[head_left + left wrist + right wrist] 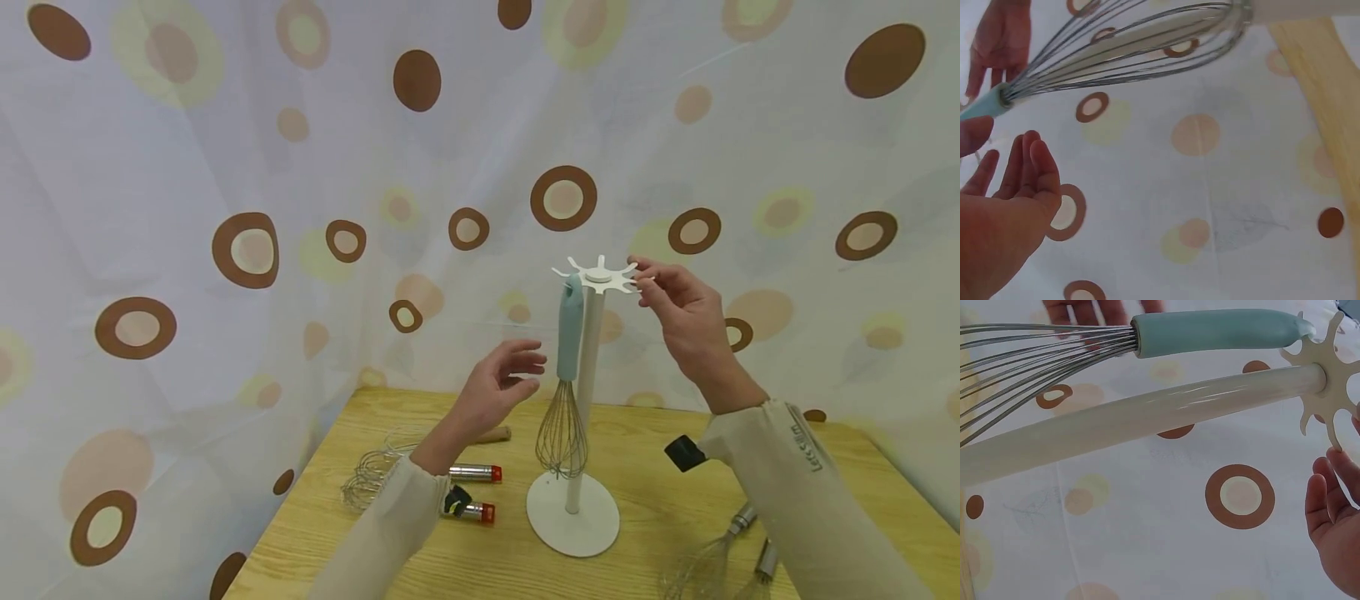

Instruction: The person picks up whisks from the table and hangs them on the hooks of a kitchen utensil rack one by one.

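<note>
A whisk with a pale blue-green handle hangs by its handle end from a prong of a white stand with a round base. In the head view my right hand is at the right side of the stand's pronged top, pinching a prong between thumb and fingers. The right wrist view shows fingertips at the prong ends. My left hand is just left of the whisk, its fingers loosely bent and holding nothing. In the left wrist view the whisk's wires pass beyond this hand.
Several whisks lie on the wooden table at the left, two with red-ended metal handles. More whisks lie at the front right, partly behind the right sleeve. A spotted white curtain stands behind the table.
</note>
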`<action>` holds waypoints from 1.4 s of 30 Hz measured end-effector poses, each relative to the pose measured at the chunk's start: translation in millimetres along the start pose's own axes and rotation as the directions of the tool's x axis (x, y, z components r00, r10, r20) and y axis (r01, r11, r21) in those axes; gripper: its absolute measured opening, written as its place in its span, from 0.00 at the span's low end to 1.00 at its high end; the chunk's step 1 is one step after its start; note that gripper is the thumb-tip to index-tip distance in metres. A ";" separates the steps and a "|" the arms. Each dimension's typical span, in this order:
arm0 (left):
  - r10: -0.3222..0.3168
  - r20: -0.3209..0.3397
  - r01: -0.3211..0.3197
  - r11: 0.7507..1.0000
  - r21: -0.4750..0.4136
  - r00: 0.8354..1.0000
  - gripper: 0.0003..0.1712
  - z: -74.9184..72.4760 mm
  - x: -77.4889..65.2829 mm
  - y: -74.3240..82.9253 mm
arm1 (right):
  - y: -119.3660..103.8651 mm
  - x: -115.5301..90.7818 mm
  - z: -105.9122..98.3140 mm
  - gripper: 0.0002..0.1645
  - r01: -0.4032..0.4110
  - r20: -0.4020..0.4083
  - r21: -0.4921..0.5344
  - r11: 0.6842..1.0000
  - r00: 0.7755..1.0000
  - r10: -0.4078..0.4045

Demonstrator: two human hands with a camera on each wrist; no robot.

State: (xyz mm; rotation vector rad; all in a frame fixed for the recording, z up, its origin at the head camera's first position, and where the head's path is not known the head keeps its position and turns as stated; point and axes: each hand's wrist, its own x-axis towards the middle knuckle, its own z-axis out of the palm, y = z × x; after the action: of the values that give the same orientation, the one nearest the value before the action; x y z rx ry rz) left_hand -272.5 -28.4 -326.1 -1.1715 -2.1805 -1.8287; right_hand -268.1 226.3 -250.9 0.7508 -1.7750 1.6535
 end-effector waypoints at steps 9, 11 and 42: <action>-0.274 0.244 0.201 0.937 0.287 0.930 0.18 -30.8 -50.7 -70.8 | 0.5 2.2 0.3 0.09 -0.023 0.009 0.042 0.999 1.000 0.023; -0.293 0.280 0.199 0.927 0.319 0.914 0.20 -37.5 -59.1 -81.8 | 0.7 2.9 -0.3 0.10 -0.024 0.013 0.041 0.999 1.000 0.024; -0.487 0.454 0.132 0.776 0.617 0.746 0.28 -54.8 -103.2 -142.8 | 10.1 7.4 -6.7 0.07 -0.074 0.129 0.264 0.962 0.991 0.041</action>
State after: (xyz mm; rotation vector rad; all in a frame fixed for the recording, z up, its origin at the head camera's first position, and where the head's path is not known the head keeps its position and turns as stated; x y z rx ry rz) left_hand -304.0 -128.3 -478.0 -1.3989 -3.1350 -0.7632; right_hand -280.2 233.6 -251.8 0.9463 -1.6867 1.9508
